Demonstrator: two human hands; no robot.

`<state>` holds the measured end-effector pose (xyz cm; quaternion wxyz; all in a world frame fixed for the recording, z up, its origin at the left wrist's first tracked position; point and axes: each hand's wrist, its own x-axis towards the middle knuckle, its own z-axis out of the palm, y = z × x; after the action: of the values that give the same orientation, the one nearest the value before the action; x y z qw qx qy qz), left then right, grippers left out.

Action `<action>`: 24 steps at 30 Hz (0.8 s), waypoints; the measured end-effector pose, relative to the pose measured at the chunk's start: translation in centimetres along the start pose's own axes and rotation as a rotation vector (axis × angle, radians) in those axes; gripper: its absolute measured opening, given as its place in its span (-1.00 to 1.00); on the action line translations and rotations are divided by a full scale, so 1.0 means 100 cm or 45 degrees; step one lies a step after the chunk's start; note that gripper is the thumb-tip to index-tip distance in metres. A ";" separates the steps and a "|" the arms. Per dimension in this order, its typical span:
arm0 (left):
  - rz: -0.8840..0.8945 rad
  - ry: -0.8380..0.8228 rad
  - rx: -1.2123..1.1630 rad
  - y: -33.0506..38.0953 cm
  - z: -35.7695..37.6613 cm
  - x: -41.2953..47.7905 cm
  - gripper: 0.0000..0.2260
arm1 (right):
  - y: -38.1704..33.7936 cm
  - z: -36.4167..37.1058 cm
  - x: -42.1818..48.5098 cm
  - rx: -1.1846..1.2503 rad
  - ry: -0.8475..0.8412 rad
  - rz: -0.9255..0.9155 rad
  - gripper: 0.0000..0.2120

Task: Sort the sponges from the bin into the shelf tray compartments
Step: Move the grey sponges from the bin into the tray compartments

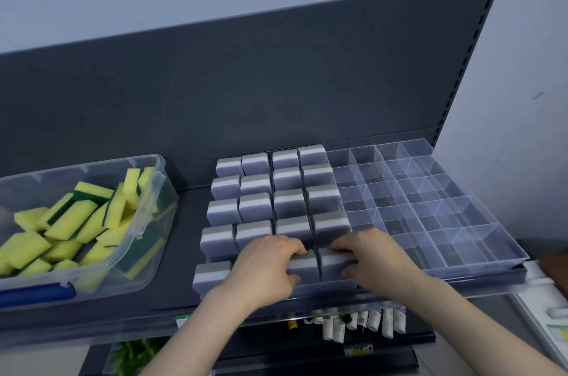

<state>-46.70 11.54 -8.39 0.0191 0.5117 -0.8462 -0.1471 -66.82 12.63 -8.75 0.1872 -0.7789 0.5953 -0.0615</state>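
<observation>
This looks like a shop. Behind the left hand [264, 265] and the right hand [375, 256] stands a tall dark metal back wall [215, 93]. At its far right end is a post [470, 62] with a row of little slots, as shop shelves have. Under the hands and away to their right lies a clear tray [445, 216] cut into many small boxes. Grey sponges [289, 203] are lined up in it in neat rows, like goods for sale. Below the hands, on a lower shelf [307, 360], small tubes [362, 323] are lined up side by side. Little labels [358, 349] sit on the front edges of the shelves.
</observation>
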 end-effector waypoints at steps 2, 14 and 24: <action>-0.004 0.008 0.007 -0.001 0.001 -0.001 -0.57 | 0.000 0.001 -0.001 0.011 0.005 0.000 -0.65; -0.049 0.140 -0.045 0.000 -0.009 -0.020 -0.45 | 0.005 -0.022 -0.013 0.057 -0.041 -0.103 -0.52; -0.361 0.458 -0.025 -0.036 -0.049 -0.076 -0.65 | -0.056 -0.045 0.007 0.159 0.183 -0.335 -0.59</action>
<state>-39.06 15.48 -3.78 0.1537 0.6433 -0.7474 -0.0629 -63.01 12.26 -2.68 0.1827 -0.8306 0.4949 -0.1780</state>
